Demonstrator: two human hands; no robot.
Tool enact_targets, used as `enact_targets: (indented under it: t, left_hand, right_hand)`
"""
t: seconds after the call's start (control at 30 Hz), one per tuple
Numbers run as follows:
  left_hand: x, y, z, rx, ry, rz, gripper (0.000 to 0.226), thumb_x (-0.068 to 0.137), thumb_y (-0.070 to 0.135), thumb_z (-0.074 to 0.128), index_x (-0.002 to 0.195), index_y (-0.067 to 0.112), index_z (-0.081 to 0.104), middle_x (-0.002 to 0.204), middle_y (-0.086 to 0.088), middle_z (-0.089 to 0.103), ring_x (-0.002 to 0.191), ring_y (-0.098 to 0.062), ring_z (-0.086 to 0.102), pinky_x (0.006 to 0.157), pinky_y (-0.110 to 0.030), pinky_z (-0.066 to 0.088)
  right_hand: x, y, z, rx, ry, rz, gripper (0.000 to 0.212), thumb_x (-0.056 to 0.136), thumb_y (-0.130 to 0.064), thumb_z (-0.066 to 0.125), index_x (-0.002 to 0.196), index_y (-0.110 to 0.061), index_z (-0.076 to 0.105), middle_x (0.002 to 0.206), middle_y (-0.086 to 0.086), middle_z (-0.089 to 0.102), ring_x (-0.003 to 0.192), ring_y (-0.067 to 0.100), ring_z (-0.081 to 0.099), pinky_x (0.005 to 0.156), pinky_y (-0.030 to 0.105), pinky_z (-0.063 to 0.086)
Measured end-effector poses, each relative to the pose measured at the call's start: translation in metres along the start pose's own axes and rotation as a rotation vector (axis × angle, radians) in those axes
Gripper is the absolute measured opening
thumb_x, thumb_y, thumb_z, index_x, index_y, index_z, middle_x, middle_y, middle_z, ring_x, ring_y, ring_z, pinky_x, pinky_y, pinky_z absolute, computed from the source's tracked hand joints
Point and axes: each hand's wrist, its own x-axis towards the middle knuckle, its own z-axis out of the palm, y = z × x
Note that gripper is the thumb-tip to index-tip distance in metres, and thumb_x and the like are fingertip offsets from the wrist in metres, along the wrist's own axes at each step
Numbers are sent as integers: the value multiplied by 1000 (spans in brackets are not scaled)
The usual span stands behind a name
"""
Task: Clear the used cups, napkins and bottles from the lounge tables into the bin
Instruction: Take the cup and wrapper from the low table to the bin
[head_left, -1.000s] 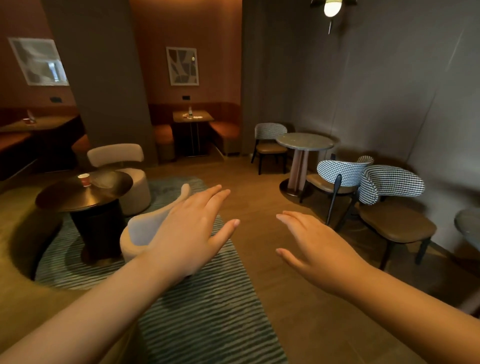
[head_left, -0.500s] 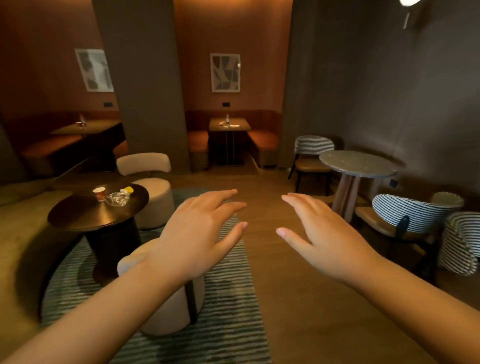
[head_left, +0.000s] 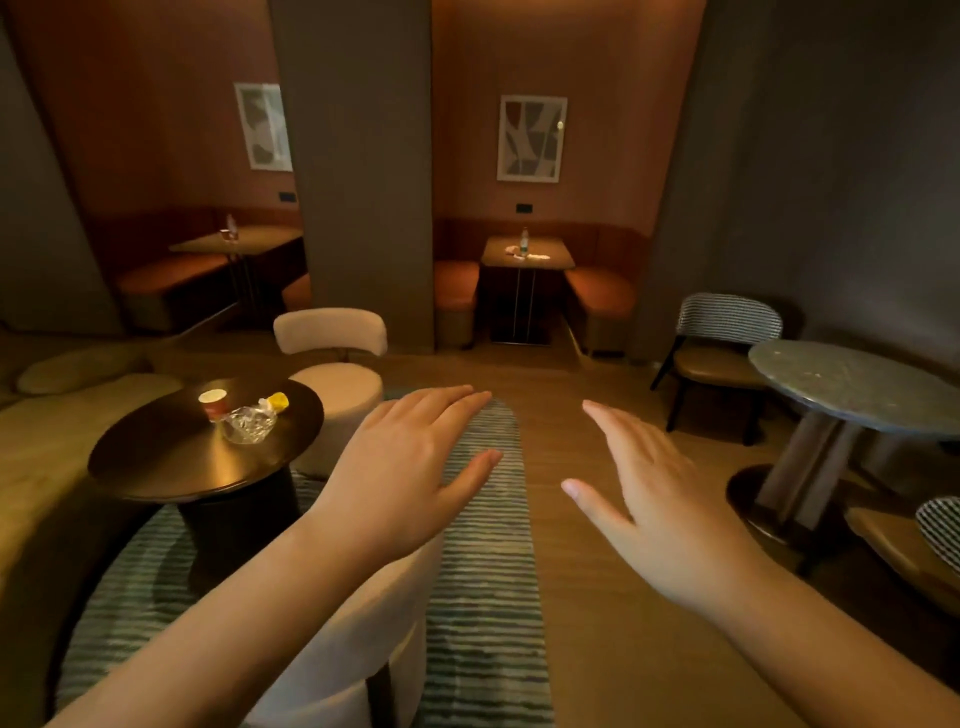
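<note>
Hovering left hand (head_left: 410, 467): stretched out in front, palm down, forearm coming in from the bottom left. Fingers straight and close together, thumb sticking out to the side, nothing in it.
Right hand (head_left: 660, 499): same deal, palm down and tilted a bit inward. Fingers straight and together, thumb spread wide, not gripping anything. The two hands are near each other but apart.
Cream stool (head_left: 353, 649): right under the left forearm, partly hidden by it.
Striped rug (head_left: 483, 571): runs across the wood floor below and between the hands.
Dark round table (head_left: 171, 467): off to the left of the left hand, standing on the rug.
Paper cup (head_left: 213, 402): upright on the far part of that table, red with a white rim.
Crushed bottle (head_left: 249, 423): clear plastic with a yellow cap, lying just beside the cup, looks like it's touching it.
Marble table (head_left: 852, 389): round, over on the right, with a checked chair (head_left: 727, 322) behind it.
Middle booth table (head_left: 527, 253): far back, a small bottle (head_left: 524, 240) standing on it with some pale bits beside it, too small to say what.
Left booth table (head_left: 239, 241): also far back, something small on it, can't tell what.
</note>
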Motion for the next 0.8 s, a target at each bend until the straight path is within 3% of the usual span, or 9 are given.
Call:
enact_targets:
  t: [0.17,0.33,0.53,0.63,0.8]
  left_hand:
    - [111,-29,57,-16,4,68,68,88,62,21,142,26,40,142,4,46,130,-14,43,102,-27,26]
    - [213,-44,112,-46,-12,123,66,88,60,21,142,26,40,145,4,43,131,-14,41,101,-25,26]
    - [313,-83,187,-24,101,123,47,94,45,39,126,16,58,126,-3,60,115,-18,57,90,-33,48]
    - [367,-116,211,76,112,88,49,94,46,40,130,17,54,130,-3,58,119,-18,54,96,-31,41]
    - [430,-173,245,162,58,-146,55,93,53,35,138,22,45,140,2,48,127,-14,44,102,-27,30]
  right_hand:
    - [102,58,16,60,27,57,72,89,-59,36,149,-36,3,155,-19,8,137,-5,7,104,16,9]
    - [189,130,28,74,27,64,71,90,-58,39,149,-37,3,154,-21,8,120,-17,1,104,16,11]
    - [311,214,61,109,17,12,77,90,-56,43,149,-35,-2,156,-20,0,132,-10,1,104,16,8]
    - [383,251,66,100,6,-61,78,90,-57,42,149,-35,-3,156,-20,-1,134,-9,0,104,17,9]
    - [508,281,91,99,-35,-207,81,87,-58,44,150,-29,2,157,-12,6,143,4,8,108,19,13]
